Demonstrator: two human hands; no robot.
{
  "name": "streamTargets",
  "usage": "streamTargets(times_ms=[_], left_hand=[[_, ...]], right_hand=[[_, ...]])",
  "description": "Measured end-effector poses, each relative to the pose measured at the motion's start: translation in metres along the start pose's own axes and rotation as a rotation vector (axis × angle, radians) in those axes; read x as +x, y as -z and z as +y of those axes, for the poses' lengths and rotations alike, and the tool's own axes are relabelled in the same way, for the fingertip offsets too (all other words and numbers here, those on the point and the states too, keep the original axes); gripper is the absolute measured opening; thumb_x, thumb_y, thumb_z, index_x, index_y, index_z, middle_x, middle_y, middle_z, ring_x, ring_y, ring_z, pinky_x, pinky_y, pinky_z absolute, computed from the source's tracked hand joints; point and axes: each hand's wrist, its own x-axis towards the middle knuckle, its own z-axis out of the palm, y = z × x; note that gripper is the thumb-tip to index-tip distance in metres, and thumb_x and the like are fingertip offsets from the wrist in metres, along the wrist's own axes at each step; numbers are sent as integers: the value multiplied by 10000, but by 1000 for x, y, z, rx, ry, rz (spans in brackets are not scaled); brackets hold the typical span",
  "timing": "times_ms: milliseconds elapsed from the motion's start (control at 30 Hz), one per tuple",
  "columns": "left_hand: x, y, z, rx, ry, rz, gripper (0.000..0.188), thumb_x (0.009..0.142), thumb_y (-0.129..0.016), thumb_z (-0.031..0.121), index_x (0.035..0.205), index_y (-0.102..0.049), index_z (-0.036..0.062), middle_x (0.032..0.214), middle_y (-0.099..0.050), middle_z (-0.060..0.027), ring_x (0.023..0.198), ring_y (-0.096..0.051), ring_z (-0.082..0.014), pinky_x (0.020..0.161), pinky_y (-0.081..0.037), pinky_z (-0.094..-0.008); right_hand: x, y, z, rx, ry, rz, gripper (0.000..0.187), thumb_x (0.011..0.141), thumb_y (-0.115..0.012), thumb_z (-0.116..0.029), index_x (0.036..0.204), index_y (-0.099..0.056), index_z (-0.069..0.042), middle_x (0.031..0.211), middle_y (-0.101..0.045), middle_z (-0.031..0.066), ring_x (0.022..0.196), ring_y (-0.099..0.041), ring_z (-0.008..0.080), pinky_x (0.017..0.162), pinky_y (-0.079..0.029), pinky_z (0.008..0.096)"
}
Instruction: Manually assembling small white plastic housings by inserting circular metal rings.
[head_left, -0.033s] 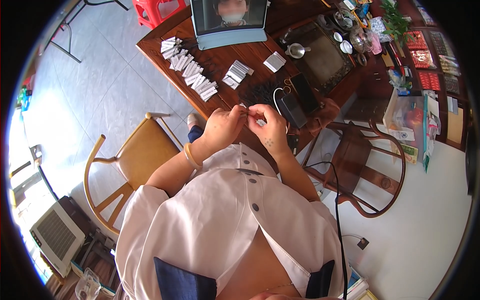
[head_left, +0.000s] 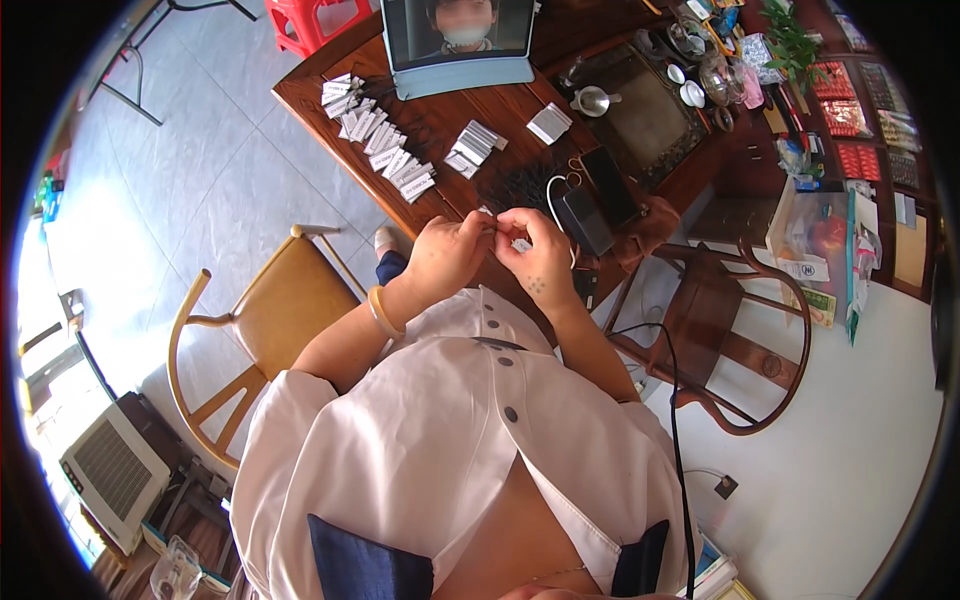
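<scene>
Both hands meet at the near edge of the dark wooden table (head_left: 330,62), fingertips almost touching. My left hand (head_left: 452,257) is closed in a pinch, a pale ring on its wrist. Opposite it, my right hand (head_left: 537,258) also pinches, thumb against forefinger. Small white bits show by the fingertips, but what the fingers hold is too small to make out. Just beyond lies a tangle of black cords (head_left: 520,186). White printed tags (head_left: 385,150) with black cords spread along the table's left side. Two neat bundles, a nearer tag bundle (head_left: 476,146) and a farther tag bundle (head_left: 549,123), lie flat.
A tablet (head_left: 458,75) stands at the back. Right of the cords are a black device (head_left: 585,222), a phone (head_left: 612,185), scissors (head_left: 574,172) and a tea tray (head_left: 640,110). A tan chair (head_left: 290,300) stands left, a dark wooden chair (head_left: 715,330) right.
</scene>
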Motion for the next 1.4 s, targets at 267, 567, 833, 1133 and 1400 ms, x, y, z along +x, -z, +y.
streamTargets(times_ms=[267,567,833,1133,1400], left_hand=[[2,-2,9,-231,81,28,191,866,-593,110,1029,-515,48,755,-642,-103,707,-644,-295,636,-485,-380],[1,-6,9,-642,296,-105,144,951,-540,154,1061,-503,68,729,-600,-47,685,-606,-150,648,-486,-289],[-1,-7,1,-595,260,-122,162,951,-532,145,1090,-496,69,732,-605,-54,681,-611,-164,652,-488,-293],[-2,-6,-1,-534,287,-126,126,969,-517,103,1081,-490,50,775,-573,-24,739,-582,-108,671,-482,-264],[3,-3,1,-279,41,-38,132,917,-554,89,1037,-501,72,736,-616,-59,687,-618,-229,638,-488,-341]], right_hand=[[-12,-14,16,384,-154,164,247,730,-575,118,912,-531,-42,835,-586,53,703,-596,152,586,-505,276],[-4,4,30,1498,-446,140,237,786,-492,54,971,-524,-90,831,-497,44,717,-467,137,703,-422,276],[-7,15,35,913,-532,-137,272,859,-547,-35,1125,-585,12,973,-602,60,731,-525,85,691,-441,226],[-10,14,35,1118,-737,63,179,921,-520,-130,977,-624,6,923,-620,71,704,-545,117,655,-441,250],[-7,14,29,894,-748,-68,238,929,-558,-223,945,-668,-12,846,-645,11,676,-521,53,628,-421,204]])
